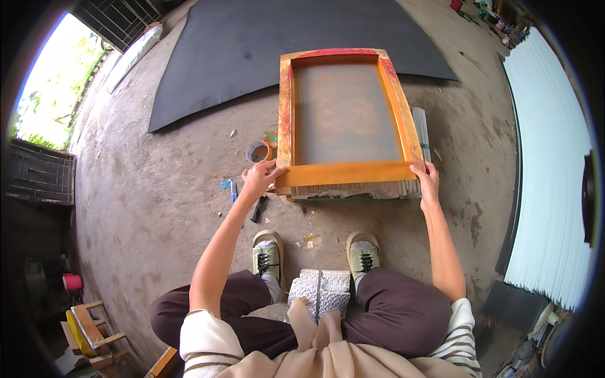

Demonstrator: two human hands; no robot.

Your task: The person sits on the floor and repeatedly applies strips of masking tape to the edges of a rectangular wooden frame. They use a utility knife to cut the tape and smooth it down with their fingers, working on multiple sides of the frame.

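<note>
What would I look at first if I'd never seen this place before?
Probably the red-stained, orange-edged frame just above centre, with the left hand and right hand touching its near corners. Next, maybe the big black sheet on the floor behind it. Then the tall, pale blue stack along the right side.

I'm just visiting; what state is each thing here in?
Wooden frame: red-stained, above the stack
Grey panel: inside the frame, blotched orange
Orange strip: along the frame's near side
Left hand: touching near left corner
Right hand: gripping near right corner
Tape roll: lying on the floor
Shoes: laced
White bundle: strapped
Black sheet: spread out
</note>
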